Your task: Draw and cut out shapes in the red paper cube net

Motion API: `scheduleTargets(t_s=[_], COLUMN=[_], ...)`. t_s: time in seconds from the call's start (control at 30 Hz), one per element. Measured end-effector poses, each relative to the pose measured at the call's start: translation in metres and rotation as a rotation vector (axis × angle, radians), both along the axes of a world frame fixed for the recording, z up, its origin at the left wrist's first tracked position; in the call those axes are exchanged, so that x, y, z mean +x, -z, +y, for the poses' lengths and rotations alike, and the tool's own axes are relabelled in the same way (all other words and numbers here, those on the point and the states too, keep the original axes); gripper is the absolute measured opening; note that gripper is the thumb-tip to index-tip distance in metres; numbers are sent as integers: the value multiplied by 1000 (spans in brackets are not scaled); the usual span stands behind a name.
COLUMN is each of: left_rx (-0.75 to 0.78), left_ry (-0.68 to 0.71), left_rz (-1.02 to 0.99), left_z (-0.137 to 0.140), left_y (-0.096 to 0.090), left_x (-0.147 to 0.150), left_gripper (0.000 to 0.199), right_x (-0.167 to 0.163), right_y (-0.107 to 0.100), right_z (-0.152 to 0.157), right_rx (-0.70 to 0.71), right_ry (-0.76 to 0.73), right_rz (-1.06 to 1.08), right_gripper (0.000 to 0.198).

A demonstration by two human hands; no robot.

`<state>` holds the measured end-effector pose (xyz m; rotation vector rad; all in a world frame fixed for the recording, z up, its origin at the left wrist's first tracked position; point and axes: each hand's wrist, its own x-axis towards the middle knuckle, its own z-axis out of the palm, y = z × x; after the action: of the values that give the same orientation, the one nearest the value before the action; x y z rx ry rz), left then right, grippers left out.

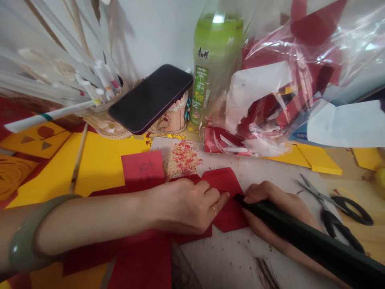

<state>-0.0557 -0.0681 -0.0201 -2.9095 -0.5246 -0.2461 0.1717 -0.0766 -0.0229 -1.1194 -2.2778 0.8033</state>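
Note:
A red paper piece [224,180] with drawn curved lines lies on the work surface. My left hand [189,204] presses down on it, the index finger stretched out and the other fingers curled; a ring and a bangle show on this arm. In my right hand [282,204] is a long black tool [288,224], gripped near its narrow end, whose tip touches or hovers just over the red paper. The tool's exact kind cannot be made out. More red sheets [141,257] lie under my left forearm.
Black-handled scissors [331,200] lie open at right. Behind are a phone [153,98] tilted on small pots, a green drink bottle [216,68] and a clear plastic bag [264,104] of paper scraps. Red and yellow bits [183,160] are piled near the wall; yellow sheets [102,160] lie left.

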Motion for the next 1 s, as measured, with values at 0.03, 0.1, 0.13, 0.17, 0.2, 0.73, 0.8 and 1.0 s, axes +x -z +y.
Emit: scheduleTargets(t_s=[0.03, 0.1, 0.13, 0.17, 0.2, 0.73, 0.8, 1.0], left_rx=[1, -1, -2, -6, -11, -12, -9, 27], left_ry=[9, 17, 17, 14, 8, -52, -58, -88], left_rz=[-9, -27, -36, -43, -50, -84, -94, -106], left_z=[1, 1, 2, 1, 1, -1, -1, -1], left_y=[1, 2, 2, 3, 4, 11, 11, 9], left_x=[-1, -1, -2, -2, -1, 0, 0, 1], left_gripper=[36, 35, 34, 34, 33, 26, 28, 32], right_x=[0, -1, -1, -2, -2, -8, -8, -7], right_y=[-1, -1, 0, 0, 1, 0, 0, -5], right_z=[0, 0, 0, 0, 0, -4, -5, -10], right_rx=[-13, -21, -22, -25, -32, -117, -115, -86], right_ry=[3, 1, 4, 16, 35, 129, 150, 261], right_rz=[-2, -7, -4, 7, 21, 93, 103, 116], right_gripper=[19, 19, 19, 18, 16, 7, 7, 7])
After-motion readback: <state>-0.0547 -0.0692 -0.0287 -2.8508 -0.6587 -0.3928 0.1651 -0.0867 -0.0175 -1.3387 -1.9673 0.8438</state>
